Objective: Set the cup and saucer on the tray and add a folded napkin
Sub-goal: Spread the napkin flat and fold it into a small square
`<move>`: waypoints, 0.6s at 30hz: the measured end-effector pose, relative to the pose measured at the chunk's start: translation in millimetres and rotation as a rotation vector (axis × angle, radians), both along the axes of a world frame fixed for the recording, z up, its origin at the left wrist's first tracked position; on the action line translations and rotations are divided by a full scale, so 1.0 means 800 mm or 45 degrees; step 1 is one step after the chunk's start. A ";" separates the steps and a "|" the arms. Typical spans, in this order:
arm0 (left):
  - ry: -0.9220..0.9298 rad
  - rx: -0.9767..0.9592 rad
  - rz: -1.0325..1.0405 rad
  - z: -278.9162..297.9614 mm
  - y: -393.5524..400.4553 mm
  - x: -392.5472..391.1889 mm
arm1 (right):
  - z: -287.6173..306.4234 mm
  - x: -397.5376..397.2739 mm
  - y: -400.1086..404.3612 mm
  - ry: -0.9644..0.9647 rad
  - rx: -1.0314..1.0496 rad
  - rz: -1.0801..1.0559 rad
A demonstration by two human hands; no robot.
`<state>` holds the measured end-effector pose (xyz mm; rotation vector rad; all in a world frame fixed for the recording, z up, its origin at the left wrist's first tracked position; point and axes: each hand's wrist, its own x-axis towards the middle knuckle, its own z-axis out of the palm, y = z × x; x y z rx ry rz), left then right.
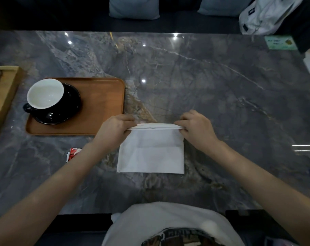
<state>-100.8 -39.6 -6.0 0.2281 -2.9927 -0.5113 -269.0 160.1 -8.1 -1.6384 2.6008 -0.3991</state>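
A white cloth napkin [151, 151] lies on the grey marble table in front of me, its far edge lifted and doubled over. My left hand [115, 129] pinches the far left corner of that edge. My right hand [196, 127] pinches the far right corner. To the left sits a brown wooden tray [100, 103]. On the tray's left part stands a black saucer [61, 112] with a black cup [45, 94], white inside, handle pointing toward the near left.
A light wooden box [3, 96] stands at the left table edge. A small red and white packet [72, 153] lies by my left forearm. A green card [280, 43] and a white bag [264, 15] sit at the far right. Cushions lie beyond the table.
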 end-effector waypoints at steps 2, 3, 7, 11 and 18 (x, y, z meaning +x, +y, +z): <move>0.013 -0.043 -0.039 -0.001 0.008 0.015 | -0.002 0.015 0.014 0.048 -0.033 0.036; 0.017 -0.056 -0.046 -0.002 0.011 0.023 | -0.003 0.023 0.022 0.061 -0.041 0.040; 0.002 -0.037 -0.053 -0.013 0.026 0.054 | -0.017 0.061 0.055 0.068 -0.126 0.011; -0.022 -0.076 -0.039 -0.027 0.046 0.085 | -0.040 0.089 0.080 0.086 -0.232 0.065; -0.038 -0.143 -0.028 -0.069 0.068 0.120 | -0.086 0.113 0.104 0.165 -0.123 0.129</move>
